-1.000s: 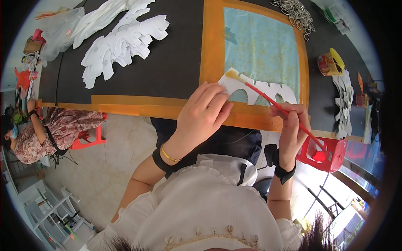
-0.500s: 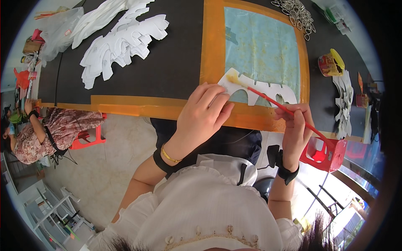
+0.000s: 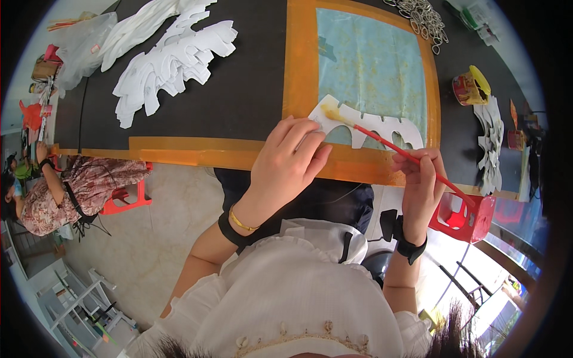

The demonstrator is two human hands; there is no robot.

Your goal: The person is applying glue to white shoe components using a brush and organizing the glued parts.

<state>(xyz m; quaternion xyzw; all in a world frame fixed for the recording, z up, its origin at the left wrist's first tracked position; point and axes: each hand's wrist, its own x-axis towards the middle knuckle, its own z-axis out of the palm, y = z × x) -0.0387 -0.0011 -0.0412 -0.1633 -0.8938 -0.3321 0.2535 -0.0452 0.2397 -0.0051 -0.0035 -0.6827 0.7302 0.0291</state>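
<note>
A white scalloped cut-out piece (image 3: 370, 123) lies at the near edge of a blue-green sheet (image 3: 373, 65) taped down with orange-brown tape. My left hand (image 3: 289, 152) presses its curled fingertips on the left end of that piece, thumb held off it. Between the thumb and fingers of my right hand (image 3: 422, 173) is a slim red-handled brush (image 3: 397, 149). Its pale bristles touch the piece near its upper left, where a yellowish smear shows. The brush slants from lower right to upper left.
A pile of white cut-outs (image 3: 173, 65) lies at left on the black table (image 3: 250, 77). At right stand a yellow-rimmed tub (image 3: 468, 86), more cut-outs (image 3: 489, 143) and metal rings (image 3: 424, 18). A red stool (image 3: 465, 218) stands below; another person (image 3: 77, 185) sits at far left.
The table and everything on it sit slightly higher and further left in view. Both hands keep nearly the same pose, and the brush tip stays on the smeared end of the piece.
</note>
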